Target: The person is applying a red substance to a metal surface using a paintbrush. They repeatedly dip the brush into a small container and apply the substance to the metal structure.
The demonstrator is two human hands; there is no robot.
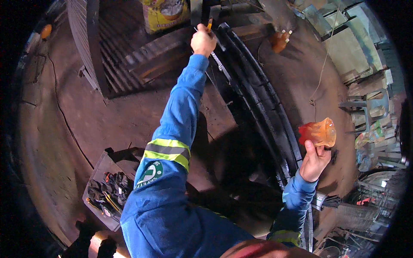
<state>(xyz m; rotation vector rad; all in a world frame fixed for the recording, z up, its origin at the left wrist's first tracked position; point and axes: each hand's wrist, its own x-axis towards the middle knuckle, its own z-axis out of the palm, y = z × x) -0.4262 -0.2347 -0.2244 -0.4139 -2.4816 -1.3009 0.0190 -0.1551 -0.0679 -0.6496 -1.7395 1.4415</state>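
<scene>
Up top, my left hand [203,41] pinches maybe a small brush [209,24]; lower right, my right hand [315,161] grips an orange cup [320,132].

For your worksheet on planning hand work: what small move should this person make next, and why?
Probably bring the left hand, gripping a thin orange-handled tool, back towards the orange translucent plastic cup held up by the right hand. The tool sits at the far end of the long stack of dark curved metal strips, well away from the cup.

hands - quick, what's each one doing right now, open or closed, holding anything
Left hand: closed around a thin yellow-handled brush-like tool.
Right hand: closed on a crumpled translucent orange plastic bag.
</scene>
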